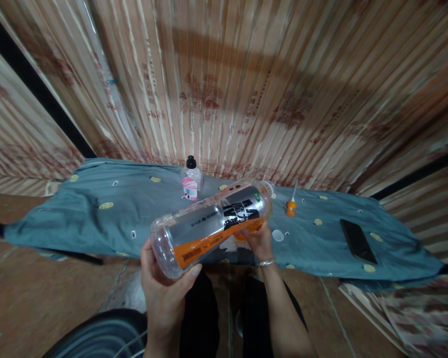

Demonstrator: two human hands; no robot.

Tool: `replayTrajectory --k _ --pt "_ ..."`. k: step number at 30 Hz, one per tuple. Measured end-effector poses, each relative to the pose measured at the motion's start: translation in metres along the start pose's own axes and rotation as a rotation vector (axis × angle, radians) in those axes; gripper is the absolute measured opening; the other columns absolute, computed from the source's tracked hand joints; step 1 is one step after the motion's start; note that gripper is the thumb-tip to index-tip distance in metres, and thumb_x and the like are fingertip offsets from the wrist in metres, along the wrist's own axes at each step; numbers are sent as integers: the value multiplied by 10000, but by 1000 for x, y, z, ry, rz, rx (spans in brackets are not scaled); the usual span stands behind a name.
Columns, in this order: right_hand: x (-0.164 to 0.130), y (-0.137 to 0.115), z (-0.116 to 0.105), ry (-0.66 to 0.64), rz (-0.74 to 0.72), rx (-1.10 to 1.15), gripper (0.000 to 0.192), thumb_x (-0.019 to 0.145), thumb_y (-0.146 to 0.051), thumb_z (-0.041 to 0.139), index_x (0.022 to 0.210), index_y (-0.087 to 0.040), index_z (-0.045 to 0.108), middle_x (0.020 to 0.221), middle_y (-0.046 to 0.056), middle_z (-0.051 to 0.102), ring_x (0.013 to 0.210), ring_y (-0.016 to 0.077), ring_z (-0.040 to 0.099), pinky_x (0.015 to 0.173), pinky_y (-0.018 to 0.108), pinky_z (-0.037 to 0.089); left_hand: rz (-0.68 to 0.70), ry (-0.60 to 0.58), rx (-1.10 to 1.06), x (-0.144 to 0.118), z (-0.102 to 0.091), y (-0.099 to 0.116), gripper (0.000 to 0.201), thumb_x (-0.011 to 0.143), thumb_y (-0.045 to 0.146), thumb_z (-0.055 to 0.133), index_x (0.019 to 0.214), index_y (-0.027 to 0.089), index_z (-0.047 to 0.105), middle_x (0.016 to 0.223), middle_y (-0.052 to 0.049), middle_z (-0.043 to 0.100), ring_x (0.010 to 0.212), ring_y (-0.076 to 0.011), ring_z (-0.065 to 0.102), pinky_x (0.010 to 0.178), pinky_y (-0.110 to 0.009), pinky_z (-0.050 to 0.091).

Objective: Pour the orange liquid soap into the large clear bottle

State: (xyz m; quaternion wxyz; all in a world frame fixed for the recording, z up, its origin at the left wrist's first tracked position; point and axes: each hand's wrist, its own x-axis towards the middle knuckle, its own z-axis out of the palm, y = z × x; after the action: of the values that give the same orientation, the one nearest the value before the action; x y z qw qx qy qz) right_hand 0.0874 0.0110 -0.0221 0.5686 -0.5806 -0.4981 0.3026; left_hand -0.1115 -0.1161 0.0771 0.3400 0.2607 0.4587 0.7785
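In the head view, holding a large clear bottle (212,223) over the tabletop (142,209), tilting it so the neck points up to the right; clasping the base with the fingers of the left hand (164,293) and the shoulder from below with those of the right hand (260,243), partly out of sight. Judging by the thin, glossy walls, probably handling as light, springy and slippery, likely denting under a hard squeeze rather than cracking; best gripping at base and shoulder instead of pinching the smooth middle. Looking past it, seeing a teal printed cloth bearing a small black-capped bottle (191,181), an orange pump (291,206), a white disc (278,235) and a dark phone (358,241). Facing a pleated curtain (227,99) behind, and standing on a brown floor (317,318) below.
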Motion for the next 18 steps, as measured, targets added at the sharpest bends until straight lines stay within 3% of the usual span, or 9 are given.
replayTrajectory --k 7,18 --pt "0 -1 0 -22 27 32 680 571 -490 888 1108 -196 593 1045 96 772 922 298 748 882 522 603 17 -6 3 0 -1 -2 800 516 227 980 1246 205 653 1189 -85 720 1010 -226 711 881 -294 564" --pt "1 3 -2 4 17 -52 661 543 -522 889 1045 -211 592 1002 102 779 868 309 748 826 529 615 9 -16 -12 0 -3 -3 800 511 226 979 1242 223 654 1185 -69 724 1013 -230 709 885 -307 574"
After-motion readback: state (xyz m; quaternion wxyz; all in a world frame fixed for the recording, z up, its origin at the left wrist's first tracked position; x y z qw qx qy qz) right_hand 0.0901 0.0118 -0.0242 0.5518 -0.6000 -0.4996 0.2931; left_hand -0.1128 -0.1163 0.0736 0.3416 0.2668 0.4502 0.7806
